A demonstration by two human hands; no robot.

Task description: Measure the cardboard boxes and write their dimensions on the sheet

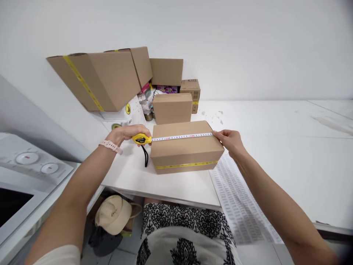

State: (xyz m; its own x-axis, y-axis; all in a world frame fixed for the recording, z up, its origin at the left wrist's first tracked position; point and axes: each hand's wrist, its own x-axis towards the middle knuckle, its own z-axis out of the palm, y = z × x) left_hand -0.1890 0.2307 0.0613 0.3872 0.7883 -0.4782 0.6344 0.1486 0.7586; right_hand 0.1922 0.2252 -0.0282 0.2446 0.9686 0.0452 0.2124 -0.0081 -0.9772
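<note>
A closed cardboard box (179, 151) with yellow tape along its front side lies on the white table before me. My left hand (135, 133) grips a yellow tape measure (141, 138) at the box's left edge, its black wrist strap (145, 156) hanging down. The white measuring blade (180, 137) is drawn out across the top of the box. Over at the right edge, my right hand (228, 140) pinches the blade's end between thumb and fingers.
Behind stand a smaller cardboard box (173, 108) and a taped carton (190, 90). Large cardboard boxes (110, 79) are stacked at the back left. A printed sheet (242, 202) hangs over the table's front edge. A white appliance with knobs (33, 165) is at left; a beige cap (113, 213) lies below.
</note>
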